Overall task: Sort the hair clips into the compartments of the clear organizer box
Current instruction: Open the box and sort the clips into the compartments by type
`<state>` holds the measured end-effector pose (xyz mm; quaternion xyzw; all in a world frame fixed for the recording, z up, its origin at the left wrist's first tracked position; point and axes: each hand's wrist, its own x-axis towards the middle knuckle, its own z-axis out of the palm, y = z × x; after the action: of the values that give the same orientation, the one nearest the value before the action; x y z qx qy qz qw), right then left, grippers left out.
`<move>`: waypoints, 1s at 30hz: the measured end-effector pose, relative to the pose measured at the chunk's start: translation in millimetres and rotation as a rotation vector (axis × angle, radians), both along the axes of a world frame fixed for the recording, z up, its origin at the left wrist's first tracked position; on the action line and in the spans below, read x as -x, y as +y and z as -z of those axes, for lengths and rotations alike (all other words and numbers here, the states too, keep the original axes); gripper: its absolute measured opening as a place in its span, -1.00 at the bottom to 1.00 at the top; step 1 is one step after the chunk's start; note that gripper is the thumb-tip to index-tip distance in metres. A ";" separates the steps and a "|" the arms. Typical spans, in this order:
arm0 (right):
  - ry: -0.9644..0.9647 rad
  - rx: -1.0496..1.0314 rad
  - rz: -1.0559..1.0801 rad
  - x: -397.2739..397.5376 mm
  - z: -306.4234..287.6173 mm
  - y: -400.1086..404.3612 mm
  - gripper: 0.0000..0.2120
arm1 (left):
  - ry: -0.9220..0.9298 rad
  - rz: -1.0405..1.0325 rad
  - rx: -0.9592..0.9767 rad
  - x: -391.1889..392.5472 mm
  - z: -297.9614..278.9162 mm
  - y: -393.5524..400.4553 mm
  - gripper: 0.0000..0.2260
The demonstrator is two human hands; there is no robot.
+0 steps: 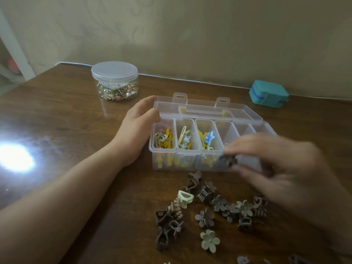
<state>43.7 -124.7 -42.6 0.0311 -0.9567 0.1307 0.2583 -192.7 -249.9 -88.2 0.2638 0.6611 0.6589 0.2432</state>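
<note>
R hand (282, 172) motion-blurred, hides the organizer box's (209, 149) front R corner and part of the R compartments; its grip is pinched on a dark brown clip (227, 161) just in front of the box wall (clip shape unclear). L hand (140, 119) open, fingers against box's L end. Box: clear plastic, lid back, 3 L compartments w/ yellow/blue/cream clips. Loose matte flower and claw clips (207, 208) on glossy wood desk (66, 111), some cut off at bottom edge. Lidded clear jar (114, 80), teal case (268, 93) behind.

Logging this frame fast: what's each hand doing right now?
Left hand: open, resting against the left end of the organizer box, gripping nothing.
Right hand: blurred, fingers pinching a small brown clip at the box's front.
</note>
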 end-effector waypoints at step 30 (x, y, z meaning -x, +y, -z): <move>-0.464 -0.057 0.016 -2.0 5.5 -3.1 -0.79 | -0.017 -0.008 -0.005 -0.4 -0.4 1.1 -0.47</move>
<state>45.7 -127.7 -48.1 -0.0001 -0.9940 0.1052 0.0316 -192.2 -248.8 -87.7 0.2561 0.6584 0.6637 0.2458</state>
